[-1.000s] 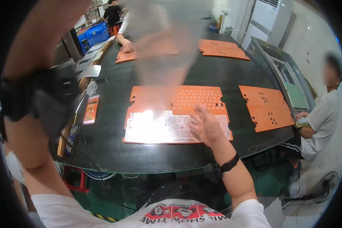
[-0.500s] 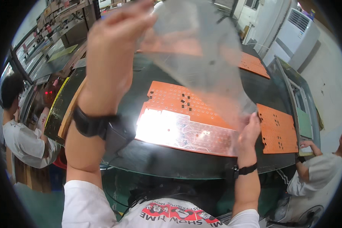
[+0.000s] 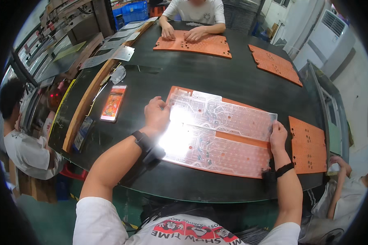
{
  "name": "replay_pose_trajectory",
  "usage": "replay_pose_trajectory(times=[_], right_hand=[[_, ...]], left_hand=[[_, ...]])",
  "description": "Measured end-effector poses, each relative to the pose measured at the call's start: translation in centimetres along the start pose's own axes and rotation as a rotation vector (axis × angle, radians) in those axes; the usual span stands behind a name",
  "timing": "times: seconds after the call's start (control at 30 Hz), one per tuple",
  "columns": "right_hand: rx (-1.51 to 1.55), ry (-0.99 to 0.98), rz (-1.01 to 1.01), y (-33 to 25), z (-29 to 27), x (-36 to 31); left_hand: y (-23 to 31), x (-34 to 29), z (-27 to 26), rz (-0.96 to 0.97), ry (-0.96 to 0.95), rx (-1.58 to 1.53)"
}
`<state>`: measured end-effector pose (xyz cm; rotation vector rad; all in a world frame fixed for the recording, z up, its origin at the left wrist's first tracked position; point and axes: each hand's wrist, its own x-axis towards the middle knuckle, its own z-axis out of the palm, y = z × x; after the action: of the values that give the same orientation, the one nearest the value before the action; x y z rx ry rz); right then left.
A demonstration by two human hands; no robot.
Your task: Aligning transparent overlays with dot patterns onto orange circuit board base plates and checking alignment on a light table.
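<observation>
Clear sheet [image 3: 237, 119] is now lowered, pinched by left hand [image 3: 156, 115] and right hand [image 3: 278, 136], orange board [image 3: 242, 139] at table's [image 3: 141, 96] front edge mostly covered.

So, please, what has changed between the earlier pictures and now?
The clear sheet, raised before, has come down over the far half of the orange board; whether it touches, I cannot tell. The left hand came down with it, at its left end. The right hand, empty at first, has taken hold of its right end. The near sheet on the board and the phone stayed in place.
</observation>
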<state>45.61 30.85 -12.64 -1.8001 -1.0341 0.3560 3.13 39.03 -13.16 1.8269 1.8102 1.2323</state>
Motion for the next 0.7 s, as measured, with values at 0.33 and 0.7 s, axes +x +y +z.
replay_pose_trajectory(times=[0.33,0.7], right_hand=[[-0.013,0.026,-0.058,0.1,0.8,-0.2],[-0.203,0.042,-0.129,1.2,1.3,0.3]], left_hand=[[0.6,0.0,-0.5,0.0,-0.024,0.079],[5.7,-1.2,-1.9,0.448,-0.592,0.613]])
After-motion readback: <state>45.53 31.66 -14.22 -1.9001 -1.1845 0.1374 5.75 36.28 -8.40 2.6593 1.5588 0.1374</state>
